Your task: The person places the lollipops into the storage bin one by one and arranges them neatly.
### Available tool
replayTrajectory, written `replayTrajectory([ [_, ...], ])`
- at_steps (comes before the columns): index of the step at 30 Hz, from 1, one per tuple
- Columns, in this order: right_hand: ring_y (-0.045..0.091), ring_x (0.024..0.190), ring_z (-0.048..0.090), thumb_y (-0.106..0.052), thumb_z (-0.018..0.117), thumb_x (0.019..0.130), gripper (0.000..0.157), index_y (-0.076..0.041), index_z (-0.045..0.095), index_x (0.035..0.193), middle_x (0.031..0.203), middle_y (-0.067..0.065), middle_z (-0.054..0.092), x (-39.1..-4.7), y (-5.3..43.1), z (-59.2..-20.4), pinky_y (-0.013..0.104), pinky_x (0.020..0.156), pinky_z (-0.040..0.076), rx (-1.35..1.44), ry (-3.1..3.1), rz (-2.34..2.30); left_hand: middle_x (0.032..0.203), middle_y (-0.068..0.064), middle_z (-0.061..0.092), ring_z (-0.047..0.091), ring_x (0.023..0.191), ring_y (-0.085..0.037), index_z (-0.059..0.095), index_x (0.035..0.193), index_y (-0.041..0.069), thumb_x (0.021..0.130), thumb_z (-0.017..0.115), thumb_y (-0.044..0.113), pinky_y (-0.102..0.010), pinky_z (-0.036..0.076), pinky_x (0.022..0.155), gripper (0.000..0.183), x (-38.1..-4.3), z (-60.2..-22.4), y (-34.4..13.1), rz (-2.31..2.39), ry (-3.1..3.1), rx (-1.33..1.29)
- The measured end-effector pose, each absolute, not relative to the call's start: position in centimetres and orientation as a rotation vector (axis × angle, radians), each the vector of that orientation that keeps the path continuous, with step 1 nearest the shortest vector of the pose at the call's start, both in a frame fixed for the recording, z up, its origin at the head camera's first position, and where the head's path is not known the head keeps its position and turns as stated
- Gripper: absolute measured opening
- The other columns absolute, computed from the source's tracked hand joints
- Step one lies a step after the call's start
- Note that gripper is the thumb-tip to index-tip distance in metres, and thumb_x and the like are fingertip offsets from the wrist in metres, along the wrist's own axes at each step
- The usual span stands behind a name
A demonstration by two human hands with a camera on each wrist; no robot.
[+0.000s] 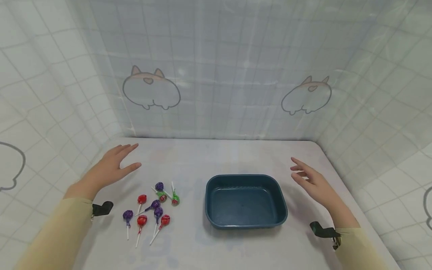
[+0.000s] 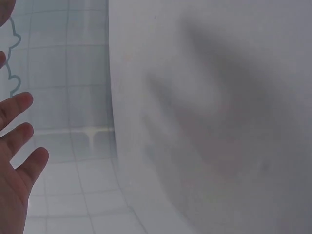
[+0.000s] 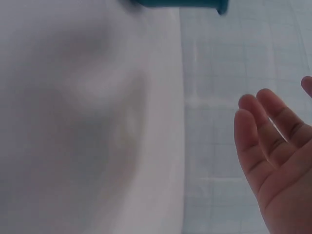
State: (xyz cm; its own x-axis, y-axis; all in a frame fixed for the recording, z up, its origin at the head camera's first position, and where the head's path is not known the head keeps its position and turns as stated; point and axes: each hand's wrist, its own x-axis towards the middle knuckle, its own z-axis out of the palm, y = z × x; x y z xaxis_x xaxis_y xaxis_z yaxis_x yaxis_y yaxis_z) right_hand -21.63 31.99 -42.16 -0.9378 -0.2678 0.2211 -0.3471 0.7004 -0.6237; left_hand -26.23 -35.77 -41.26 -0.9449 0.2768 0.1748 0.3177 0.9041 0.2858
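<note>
In my head view, the lollipops [image 1: 142, 220] lay loose, nearer me than the left hand [image 1: 109, 167]; the tray [image 1: 245, 206] sat between both hands, probably for shared reach. The left wrist showed spread, empty fingers; the right wrist, the right hand [image 3: 282, 165] relaxed, empty, apart from the tray.

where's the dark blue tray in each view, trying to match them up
Head: dark blue tray, whole, lower half, just right of centre.
Left wrist: not in it.
Right wrist: only a strip, cut off by the top edge, just right of centre.
Shared landmark: the white tabletop, bordering the grid-patterned curtain.
</note>
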Motion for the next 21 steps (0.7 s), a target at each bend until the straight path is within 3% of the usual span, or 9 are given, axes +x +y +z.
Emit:
replayTrajectory([
  [6, 0.026, 0.099, 0.066, -0.025, 0.058, 0.102, 0.051, -0.019, 0.043, 0.15, 0.127, 0.014, 0.061, -20.1, 31.0, -43.0, 0.029, 0.078, 0.054, 0.514, -2.765, 1.134, 0.149, -0.027, 0.036, 0.025, 0.136, -0.053, 0.032, 0.156, 0.02, 0.093, 0.062, 0.055, -0.074, 0.024, 0.101, 0.077, -24.9, -42.3, -34.9, -0.505, -2.913, -0.458],
  [14, 0.02, 0.095, 0.068, -0.023, 0.06, 0.101, 0.044, -0.02, 0.051, 0.144, 0.124, 0.015, 0.063, -19.2, 30.7, -45.6, 0.028, 0.076, 0.055, 0.519, -2.702, 1.311, 0.15, -0.026, 0.035, 0.027, 0.136, -0.051, 0.032, 0.156, 0.02, 0.094, 0.061, 0.055, -0.072, 0.025, 0.102, 0.077, -23.6, -43.6, -33.9, -0.534, -2.955, -0.439],
  [21, 0.017, 0.092, 0.067, -0.024, 0.061, 0.101, 0.041, -0.01, 0.056, 0.139, 0.123, 0.014, 0.064, -18.3, 30.1, -46.0, 0.027, 0.075, 0.056, 0.51, -2.703, 1.368, 0.147, -0.023, 0.04, 0.031, 0.135, -0.048, 0.04, 0.152, 0.018, 0.094, 0.064, 0.05, -0.07, 0.027, 0.103, 0.07, -22.3, -44.6, -33.2, -0.599, -2.934, -0.467],
])
